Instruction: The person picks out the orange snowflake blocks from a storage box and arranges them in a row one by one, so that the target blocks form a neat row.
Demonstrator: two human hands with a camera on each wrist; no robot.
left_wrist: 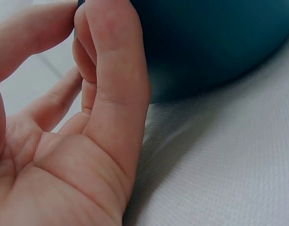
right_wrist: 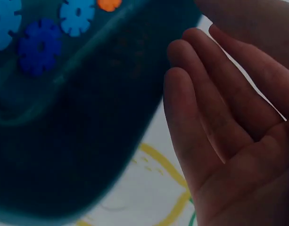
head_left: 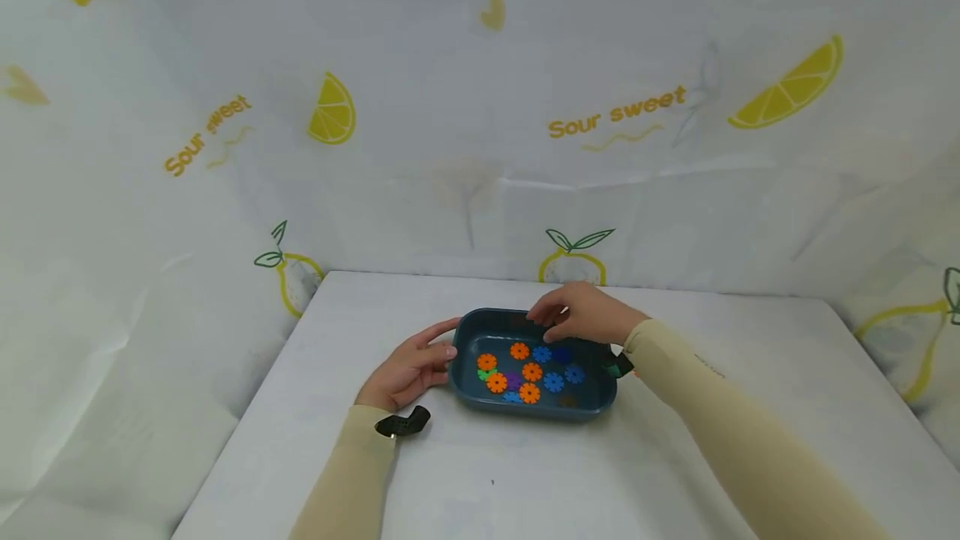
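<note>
A dark teal oblong tray (head_left: 525, 412) with rounded corners sits on the white table. Several notched plastic discs (head_left: 532, 372) lie loose in it: orange, blue, green and purple. At the tray's left end my left hand (head_left: 411, 367) grips the wall, thumb at the rim and fingers against the outside; the left wrist view shows those curled fingers (left_wrist: 118, 61) close up. Over the far rim, right of the middle, hovers my right hand (head_left: 588, 312), fingers loosely bent and thumb apart. The right wrist view has its fingertips (right_wrist: 178, 82) right by the rim, with nothing between them.
The table (head_left: 450, 482) is covered in white cloth. Behind it hangs a white backdrop (head_left: 420, 190) printed with lemons and lettering. A dark strap piece (head_left: 403, 423) sits on the left wrist, and a bit of orange shows right of the tray, beside the right sleeve.
</note>
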